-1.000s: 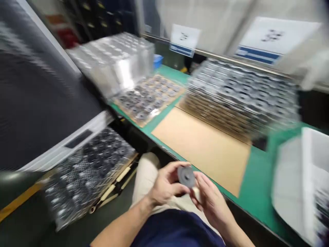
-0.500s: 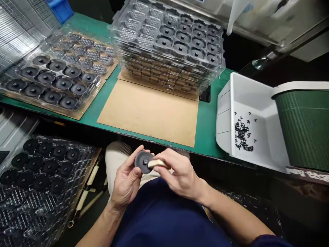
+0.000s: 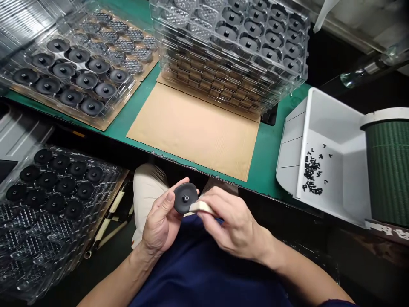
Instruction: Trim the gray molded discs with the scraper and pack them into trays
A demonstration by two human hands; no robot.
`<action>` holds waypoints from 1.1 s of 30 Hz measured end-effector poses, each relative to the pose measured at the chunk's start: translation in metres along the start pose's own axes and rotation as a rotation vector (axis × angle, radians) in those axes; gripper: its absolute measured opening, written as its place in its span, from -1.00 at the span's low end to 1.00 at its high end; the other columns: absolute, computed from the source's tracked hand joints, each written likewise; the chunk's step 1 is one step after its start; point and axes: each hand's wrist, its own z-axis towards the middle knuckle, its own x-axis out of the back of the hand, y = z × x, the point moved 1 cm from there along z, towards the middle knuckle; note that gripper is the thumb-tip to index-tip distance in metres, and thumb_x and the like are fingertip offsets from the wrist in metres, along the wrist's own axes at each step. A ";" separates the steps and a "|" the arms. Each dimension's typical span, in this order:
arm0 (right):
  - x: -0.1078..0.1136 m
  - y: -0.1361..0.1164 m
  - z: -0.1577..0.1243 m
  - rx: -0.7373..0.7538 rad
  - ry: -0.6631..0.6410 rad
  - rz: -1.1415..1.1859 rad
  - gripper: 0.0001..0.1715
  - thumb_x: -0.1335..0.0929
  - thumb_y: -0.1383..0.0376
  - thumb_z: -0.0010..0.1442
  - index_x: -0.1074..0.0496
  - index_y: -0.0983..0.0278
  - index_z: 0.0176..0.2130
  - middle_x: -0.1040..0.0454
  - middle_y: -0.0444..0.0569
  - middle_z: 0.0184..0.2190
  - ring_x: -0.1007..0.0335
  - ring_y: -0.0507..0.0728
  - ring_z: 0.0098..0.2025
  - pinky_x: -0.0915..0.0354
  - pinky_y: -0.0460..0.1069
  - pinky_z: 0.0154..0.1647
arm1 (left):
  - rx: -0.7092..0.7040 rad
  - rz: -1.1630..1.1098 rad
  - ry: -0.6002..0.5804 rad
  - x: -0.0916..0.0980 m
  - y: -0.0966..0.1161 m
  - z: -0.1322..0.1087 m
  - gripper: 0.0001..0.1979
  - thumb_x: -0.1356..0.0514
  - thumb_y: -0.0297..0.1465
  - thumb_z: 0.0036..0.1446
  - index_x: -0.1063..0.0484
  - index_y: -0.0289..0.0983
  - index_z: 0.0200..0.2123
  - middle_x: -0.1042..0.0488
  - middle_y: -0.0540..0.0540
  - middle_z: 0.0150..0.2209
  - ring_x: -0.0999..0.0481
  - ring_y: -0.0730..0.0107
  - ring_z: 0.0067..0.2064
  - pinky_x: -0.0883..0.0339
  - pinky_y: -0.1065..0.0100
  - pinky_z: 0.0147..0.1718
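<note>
Over my lap, my left hand (image 3: 161, 224) grips a round black part (image 3: 182, 197) with a raised hub at its centre. The part's dished face is tilted up toward me. My right hand (image 3: 234, 221) pinches a small cream-coloured block (image 3: 202, 207), whose narrow end touches the lower right rim of the black part. What the block is made of I cannot tell. Fingers of the left hand behind the part are mostly hidden.
A brown cardboard sheet (image 3: 194, 128) lies on the green bench (image 3: 271, 166). Behind it rises a stack of clear trays (image 3: 220, 72) with black round parts. Another part-filled tray (image 3: 123, 81) is at left, one more (image 3: 105, 170) lower left. A white bin (image 3: 348, 170) holds small black pieces.
The view has shifted, so the bench and trays sit differently in it. Both hands still hold the same things; the black part is turned slightly, and the block has moved toward its lower rim.
</note>
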 end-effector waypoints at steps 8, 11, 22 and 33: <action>0.008 -0.002 0.004 0.013 -0.131 -0.153 -0.81 -0.24 0.31 0.46 -0.42 0.27 -0.15 -0.42 -0.01 -0.28 -0.35 0.06 -0.31 -0.32 -0.04 -0.31 | 0.104 -0.034 -0.003 0.002 0.002 0.001 -0.57 -0.41 -0.15 0.15 -0.66 -0.26 0.01 -0.68 -0.17 -0.11 -0.61 0.24 -0.13 -0.51 0.38 -0.15; 0.009 -0.002 0.007 -0.001 -0.085 -0.277 -0.77 -0.21 0.28 0.48 -0.42 0.28 -0.15 -0.41 0.00 -0.27 -0.34 0.08 -0.28 -0.28 -0.03 -0.29 | 0.158 -0.012 -0.052 0.002 0.003 0.002 -0.57 -0.37 -0.11 0.18 -0.66 -0.28 0.00 -0.67 -0.19 -0.17 -0.60 0.26 -0.23 -0.52 0.34 -0.23; 0.006 -0.006 0.007 0.051 -0.072 -0.462 -0.73 -0.20 0.29 0.46 -0.35 0.27 -0.28 -0.29 -0.07 -0.37 -0.13 0.05 -0.42 -0.06 0.00 -0.42 | 0.152 0.042 -0.088 0.006 0.005 0.003 -0.54 -0.35 -0.06 0.21 -0.66 -0.28 0.01 -0.64 -0.17 -0.29 -0.57 0.30 -0.33 -0.50 0.35 -0.32; -0.001 -0.002 0.005 0.052 -0.031 -0.424 -0.78 -0.21 0.35 0.45 -0.39 0.29 -0.22 -0.27 -0.06 -0.36 -0.11 0.06 -0.43 -0.04 0.01 -0.40 | 0.102 0.035 -0.079 0.005 0.002 0.009 -0.53 -0.37 -0.06 0.19 -0.66 -0.32 -0.03 -0.62 -0.15 -0.28 -0.52 0.36 -0.33 -0.47 0.38 -0.36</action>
